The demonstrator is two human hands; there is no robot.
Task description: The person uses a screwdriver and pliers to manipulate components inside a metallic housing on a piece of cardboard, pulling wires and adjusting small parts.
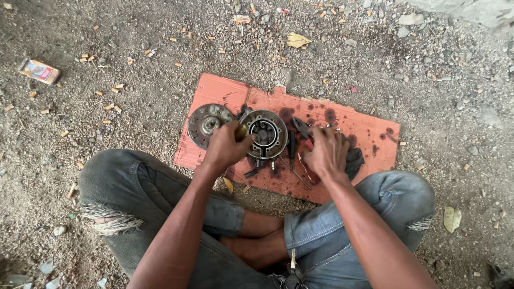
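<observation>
Head view: round housing (266,134) between hands, seemingly.

head view, steeply downward, close overhead

Round metal housing (266,134) flat on red cardboard, greasy; yellowish tool handle (242,131) at its left rim

I see a salmon-red cardboard sheet (369,134) blotched with dark oil stains, a grey metal ring housing (266,134) and a dull rusty-grey disc (206,124) on it, a black rag (353,162), faded grey-blue ripped jeans (134,182), and grey-brown gravel (134,64).
</observation>
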